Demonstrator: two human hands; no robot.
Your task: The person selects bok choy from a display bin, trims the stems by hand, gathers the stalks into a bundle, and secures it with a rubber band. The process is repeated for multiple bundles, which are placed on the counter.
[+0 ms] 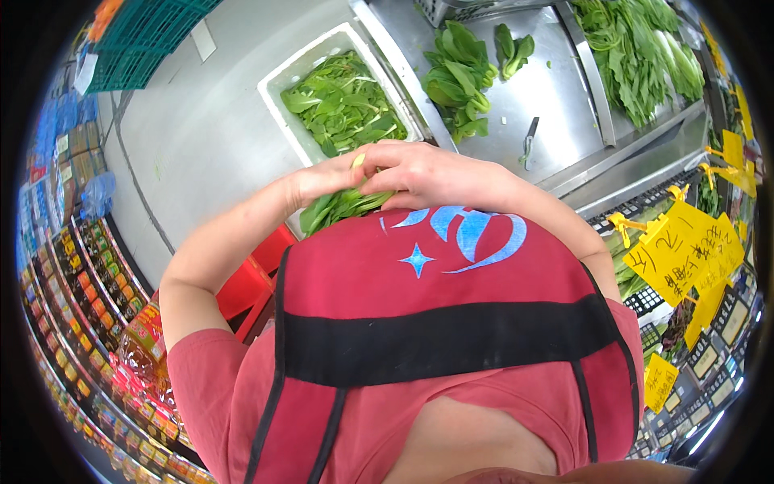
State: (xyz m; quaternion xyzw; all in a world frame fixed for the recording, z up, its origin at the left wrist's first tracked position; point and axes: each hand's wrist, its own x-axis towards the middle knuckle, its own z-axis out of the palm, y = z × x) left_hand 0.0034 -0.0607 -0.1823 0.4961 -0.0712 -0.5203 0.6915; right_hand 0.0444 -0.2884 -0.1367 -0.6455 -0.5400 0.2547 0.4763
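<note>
My left hand and my right hand meet in front of the red apron, fingers close together. A leafy green vegetable lies under and between them, its leaves towards the left and its stalks beneath the right fingers. A pale green stalk piece shows at the left fingertips. Some of the fingers' grip is hidden behind the hands. Just beyond stands a white foam box holding loose green leaves.
On a steel counter lie bok choy, a smaller bok choy and a knife. More leafy greens sit farther right. A red crate is by my left elbow; teal crates stand far left. Yellow signs bear writing.
</note>
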